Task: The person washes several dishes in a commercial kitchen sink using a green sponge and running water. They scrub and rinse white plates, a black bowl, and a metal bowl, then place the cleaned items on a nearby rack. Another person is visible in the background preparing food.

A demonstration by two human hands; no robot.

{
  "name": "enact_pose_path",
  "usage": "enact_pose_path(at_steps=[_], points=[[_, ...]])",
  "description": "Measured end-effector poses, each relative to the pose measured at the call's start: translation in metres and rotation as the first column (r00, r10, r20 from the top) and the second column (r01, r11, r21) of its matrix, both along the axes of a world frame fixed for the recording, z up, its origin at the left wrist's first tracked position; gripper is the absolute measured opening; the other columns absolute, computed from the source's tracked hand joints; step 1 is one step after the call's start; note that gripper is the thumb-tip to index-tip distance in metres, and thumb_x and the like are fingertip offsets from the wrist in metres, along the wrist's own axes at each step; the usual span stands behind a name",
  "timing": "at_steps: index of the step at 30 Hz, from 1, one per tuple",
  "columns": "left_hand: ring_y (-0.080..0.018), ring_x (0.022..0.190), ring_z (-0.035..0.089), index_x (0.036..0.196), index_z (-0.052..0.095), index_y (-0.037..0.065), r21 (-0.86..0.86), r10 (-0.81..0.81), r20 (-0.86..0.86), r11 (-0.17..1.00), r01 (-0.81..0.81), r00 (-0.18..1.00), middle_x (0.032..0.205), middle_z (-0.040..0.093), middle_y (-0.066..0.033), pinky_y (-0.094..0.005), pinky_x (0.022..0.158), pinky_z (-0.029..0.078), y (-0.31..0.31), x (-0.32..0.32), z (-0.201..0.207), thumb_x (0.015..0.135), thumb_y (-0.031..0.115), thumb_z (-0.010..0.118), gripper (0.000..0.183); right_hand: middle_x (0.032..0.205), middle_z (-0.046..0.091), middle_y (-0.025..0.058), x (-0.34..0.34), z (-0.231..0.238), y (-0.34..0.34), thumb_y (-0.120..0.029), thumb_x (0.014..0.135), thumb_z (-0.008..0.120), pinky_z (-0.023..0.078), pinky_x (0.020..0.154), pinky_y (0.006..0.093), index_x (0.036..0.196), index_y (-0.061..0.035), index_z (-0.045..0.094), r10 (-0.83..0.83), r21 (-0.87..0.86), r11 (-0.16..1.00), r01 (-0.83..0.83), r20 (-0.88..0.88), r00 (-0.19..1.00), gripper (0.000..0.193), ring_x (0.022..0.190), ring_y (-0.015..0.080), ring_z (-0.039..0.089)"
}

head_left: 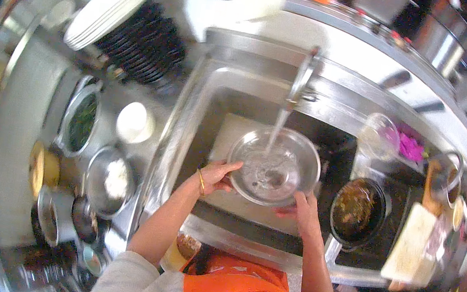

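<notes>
Steel bowl point(308, 164): water stream point(276, 129) above it; left hand point(218, 177) gripping its left side, right hand point(305, 210) gripping its near-right rim. I'd hold it level.

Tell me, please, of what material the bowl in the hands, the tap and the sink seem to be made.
Bowl: probably thin stainless steel, polished; its silvery rim and wall shine.
Tap: shiny metal, chrome-plated or steel, judging by bright highlights; I cannot tell which.
Sink: likely stainless steel, satin finish; its grey ledge reflects softly.
</notes>
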State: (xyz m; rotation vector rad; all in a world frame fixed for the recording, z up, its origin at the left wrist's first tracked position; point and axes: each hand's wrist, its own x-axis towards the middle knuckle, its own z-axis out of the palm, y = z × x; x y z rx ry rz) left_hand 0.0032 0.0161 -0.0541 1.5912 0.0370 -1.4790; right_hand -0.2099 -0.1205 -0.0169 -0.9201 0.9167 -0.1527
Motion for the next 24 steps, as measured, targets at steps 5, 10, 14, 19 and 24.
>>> enact_pose_path(at_steps=[5, 10, 14, 19, 24], points=[[-0.0354, 0.091, 0.059, 0.136, 0.007, -0.001, 0.122, -0.211, 0.803, 0.973, 0.194, 0.557, 0.113, 0.049, -0.0251, -0.0439, 0.071, 0.050, 0.033, -0.033, 0.044, 0.073, 0.013, 0.060, 0.084, 0.102, 0.059, 0.0108, 0.017, -0.095, 0.042, -0.013, 0.081, 0.050, 0.050, 0.076, 0.0401, 0.120, -0.0052, 0.042, -0.119, 0.468, 0.883, 0.011, 0.202, 0.972, 0.041, 0.093, 0.0223, 0.058], [-0.0376, 0.074, 0.061, 0.139, 0.007, 0.027, 0.385, -0.404, 0.896, 0.913, 0.133, 0.183, 0.132, 0.031, -0.0227, -0.0444, 0.065, 0.051, 0.025, -0.089, 0.064, 0.075, 0.003, 0.046, 0.078, 0.114, 0.053, 0.0062, 0.076, -0.165, 0.002, -0.022, 0.080, 0.059, 0.046, 0.085, 0.0361, 0.115, -0.0087, 0.049, -0.045, 0.471, 0.876, -0.104, 0.294, 0.955, 0.038, 0.104, 0.0198, 0.052], [-0.0301, 0.057, 0.060, 0.138, 0.016, 0.027, 0.333, -0.308, 0.938, 0.928, 0.165, -0.160, 0.134, 0.028, -0.0190, -0.0365, 0.045, 0.051, 0.050, -0.099, 0.086, 0.078, 0.005, 0.045, 0.070, 0.116, 0.051, 0.0070, 0.094, -0.173, -0.038, -0.041, 0.084, 0.050, 0.047, 0.084, 0.0404, 0.120, -0.0110, 0.045, 0.054, 0.308, 0.877, -0.370, 0.700, 0.712, 0.047, 0.102, 0.0247, 0.052], [-0.0255, 0.088, 0.061, 0.130, 0.038, 0.020, 0.293, -0.138, 0.868, 0.918, 0.268, -0.477, 0.134, 0.033, -0.0154, -0.0285, 0.055, 0.054, 0.094, -0.094, 0.109, 0.078, 0.014, 0.050, 0.054, 0.114, 0.052, 0.0079, 0.065, -0.171, -0.037, -0.039, 0.084, 0.050, 0.047, 0.083, 0.0403, 0.118, -0.0100, 0.046, 0.065, 0.316, 0.931, -0.185, 0.356, 0.932, 0.045, 0.100, 0.0249, 0.053], [-0.0286, 0.085, 0.058, 0.121, 0.049, 0.017, 0.175, 0.022, 0.857, 0.928, 0.330, -0.516, 0.127, 0.040, -0.0180, -0.0302, 0.059, 0.053, 0.127, -0.095, 0.128, 0.072, 0.010, 0.058, 0.050, 0.112, 0.052, 0.0087, 0.017, -0.168, -0.022, -0.037, 0.084, 0.050, 0.047, 0.081, 0.0401, 0.116, -0.0091, 0.047, 0.161, 0.216, 0.957, -0.191, 0.147, 0.976, 0.043, 0.098, 0.0252, 0.053]])
